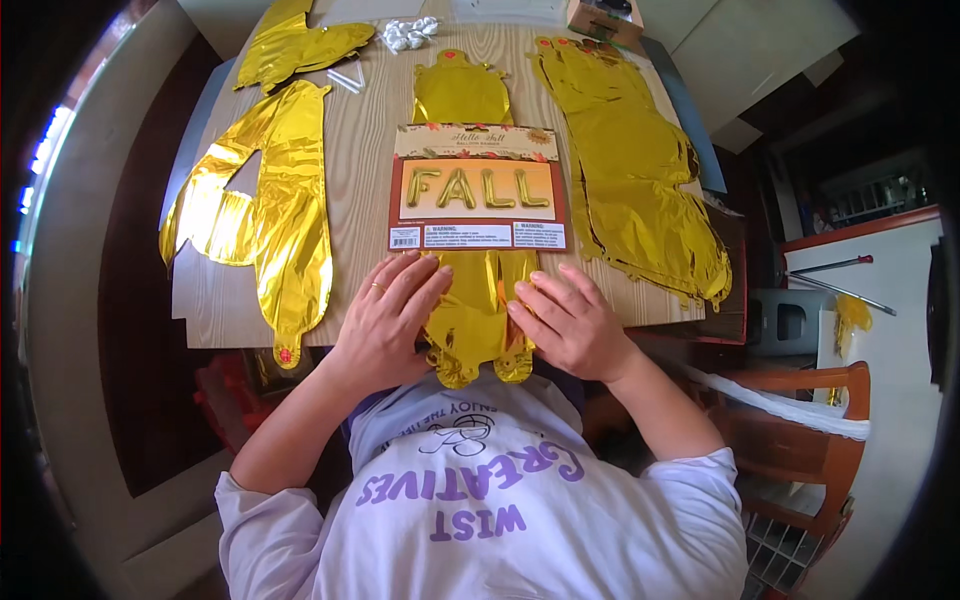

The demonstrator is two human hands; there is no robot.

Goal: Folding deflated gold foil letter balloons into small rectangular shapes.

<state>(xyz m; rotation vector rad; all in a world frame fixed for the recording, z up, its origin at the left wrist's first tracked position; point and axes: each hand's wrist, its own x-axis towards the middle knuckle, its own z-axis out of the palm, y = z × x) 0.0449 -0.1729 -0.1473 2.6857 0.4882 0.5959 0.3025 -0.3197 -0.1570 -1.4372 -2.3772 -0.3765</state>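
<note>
I've got the flat gold foil balloon (468,296) on the pale wood-grain table (365,150), long axis pointing away, between left hand (388,315) and right hand (582,327), equally near, fingers loosely bent at its edges, can't tell if pinching.

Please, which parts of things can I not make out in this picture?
In the head view:
Middle gold foil: its middle, covered by the card.
Left hand and right hand: palms, hidden by their backs.
Upper-left gold foil: its top, cut off by the upper edge.
Box: its far part, cut off by the same edge.
</note>
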